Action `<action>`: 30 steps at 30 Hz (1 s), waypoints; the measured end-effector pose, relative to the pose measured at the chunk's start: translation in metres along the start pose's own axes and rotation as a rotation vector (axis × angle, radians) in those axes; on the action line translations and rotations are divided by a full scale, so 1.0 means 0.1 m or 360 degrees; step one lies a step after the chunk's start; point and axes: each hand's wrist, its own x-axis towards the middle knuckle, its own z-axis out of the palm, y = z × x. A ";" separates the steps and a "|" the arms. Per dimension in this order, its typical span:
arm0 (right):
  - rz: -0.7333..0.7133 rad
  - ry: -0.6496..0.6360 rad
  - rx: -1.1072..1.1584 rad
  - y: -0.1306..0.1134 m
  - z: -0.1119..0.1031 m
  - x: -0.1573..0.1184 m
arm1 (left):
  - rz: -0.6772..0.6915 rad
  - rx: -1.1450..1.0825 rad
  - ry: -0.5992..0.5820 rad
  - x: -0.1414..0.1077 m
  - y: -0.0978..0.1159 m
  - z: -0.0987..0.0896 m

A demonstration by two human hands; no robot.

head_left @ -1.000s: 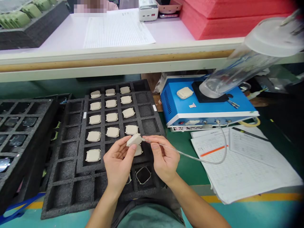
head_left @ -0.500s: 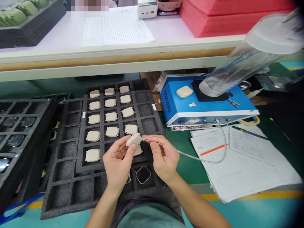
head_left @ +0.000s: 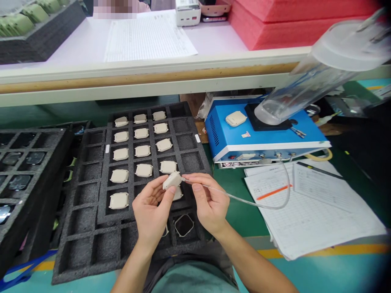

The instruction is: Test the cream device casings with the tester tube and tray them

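A cream watch case [head_left: 172,180] is held between the thumb and fingers of my left hand [head_left: 154,207], above the foam tray. My right hand [head_left: 210,201] pinches the end of a clear thin tube [head_left: 244,200], whose tip meets the right edge of the case. From there the tube curves back to the front of a blue box [head_left: 226,132]. Under my hands, a black foam tray [head_left: 130,162] bears rows of cream cases, one of them partly hidden behind my left hand. A watch with a dark screen [head_left: 183,225] lies in a lower tray.
On the blue box stand a clear cylinder [head_left: 284,97] and another cream case [head_left: 236,118]. Papers [head_left: 311,215] with a pen lie at right. More foam trays [head_left: 39,162] are at left. A shelf [head_left: 146,81] crosses behind, with red foam [head_left: 269,28] and a person's partial figure beyond.
The view has shifted very slightly. Both hands keep the same hold, with the tube tip still at the edge of the case.
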 end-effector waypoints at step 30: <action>-0.0078 0.0044 0.0021 -0.01 0.08 0.13 | 0.0034 0.0002 -0.0003 0.09 -0.05 -0.04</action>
